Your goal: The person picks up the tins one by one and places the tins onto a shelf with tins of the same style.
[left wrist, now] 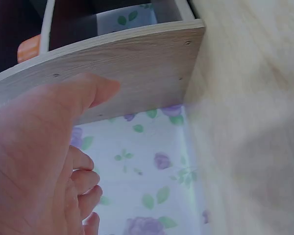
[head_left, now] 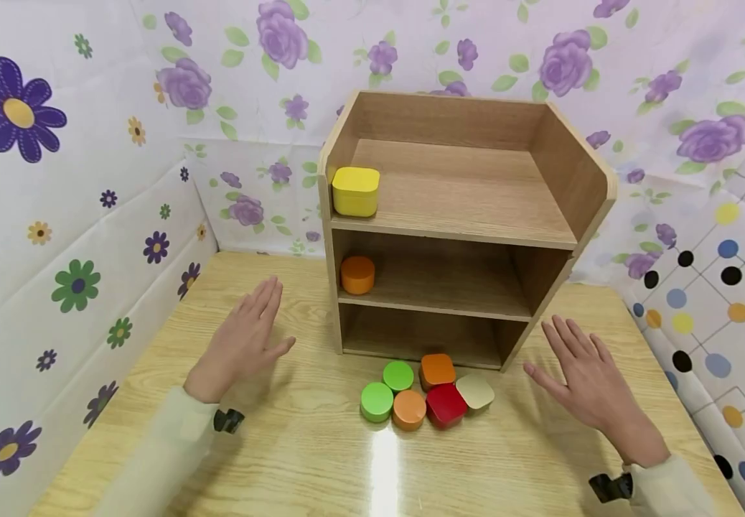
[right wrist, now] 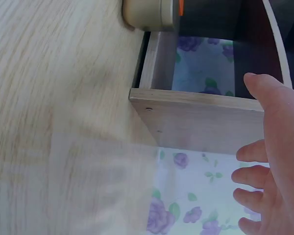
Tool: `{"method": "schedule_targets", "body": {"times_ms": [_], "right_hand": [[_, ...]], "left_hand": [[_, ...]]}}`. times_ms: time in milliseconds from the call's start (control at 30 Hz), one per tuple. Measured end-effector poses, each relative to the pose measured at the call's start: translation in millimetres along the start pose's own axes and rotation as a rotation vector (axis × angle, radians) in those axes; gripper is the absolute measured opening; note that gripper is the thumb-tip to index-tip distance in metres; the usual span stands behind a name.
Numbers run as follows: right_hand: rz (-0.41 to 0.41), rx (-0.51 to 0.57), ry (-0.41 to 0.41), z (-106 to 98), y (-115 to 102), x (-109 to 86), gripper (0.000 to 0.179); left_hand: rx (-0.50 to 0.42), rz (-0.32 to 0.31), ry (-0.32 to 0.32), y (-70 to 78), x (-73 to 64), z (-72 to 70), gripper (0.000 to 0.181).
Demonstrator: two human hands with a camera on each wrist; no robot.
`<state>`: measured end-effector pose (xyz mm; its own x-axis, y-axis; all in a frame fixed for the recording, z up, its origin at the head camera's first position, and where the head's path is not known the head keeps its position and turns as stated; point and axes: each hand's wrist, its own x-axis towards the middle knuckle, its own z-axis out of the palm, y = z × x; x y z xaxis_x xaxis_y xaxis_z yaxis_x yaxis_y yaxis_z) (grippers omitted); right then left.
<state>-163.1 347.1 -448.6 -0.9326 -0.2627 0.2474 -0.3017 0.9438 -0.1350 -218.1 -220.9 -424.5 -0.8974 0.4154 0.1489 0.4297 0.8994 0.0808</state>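
Observation:
A wooden shelf unit [head_left: 456, 190] with three levels stands on the table. On its top level, at the left, sits a yellow squarish box [head_left: 356, 192]; a round orange box [head_left: 357, 275] is at the left of the middle level. In front of the shelf lie two round green boxes [head_left: 377, 401], a round orange one [head_left: 409, 410], a squarish orange one [head_left: 437, 370], a red one [head_left: 446, 406] and a cream one [head_left: 474, 393]. My left hand [head_left: 243, 341] hovers left of the shelf, fingers extended, holding nothing. My right hand [head_left: 588, 380], also bare, is spread to the right.
The wooden table [head_left: 308, 467] has flowered cloth [head_left: 88, 215] on its left and behind it. Dotted cloth [head_left: 708, 316] borders the right side. The shelf's side panel [left wrist: 137, 68] stands near my left thumb, and its other side panel [right wrist: 201, 117] near my right thumb.

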Motion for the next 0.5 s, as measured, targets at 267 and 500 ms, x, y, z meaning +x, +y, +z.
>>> {"method": "schedule_targets", "body": {"times_ms": [267, 500], "right_hand": [[-0.069, 0.014, -0.03, -17.3, -4.3, -5.4, 0.086], [-0.172, 0.053, -0.034, -28.2, -15.0, -12.6, 0.08]], "left_hand": [[-0.013, 0.058, 0.05, -0.2, -3.8, -40.0, 0.095], [-0.033, 0.146, 0.188, 9.0, -0.9, -83.1, 0.097]]}}
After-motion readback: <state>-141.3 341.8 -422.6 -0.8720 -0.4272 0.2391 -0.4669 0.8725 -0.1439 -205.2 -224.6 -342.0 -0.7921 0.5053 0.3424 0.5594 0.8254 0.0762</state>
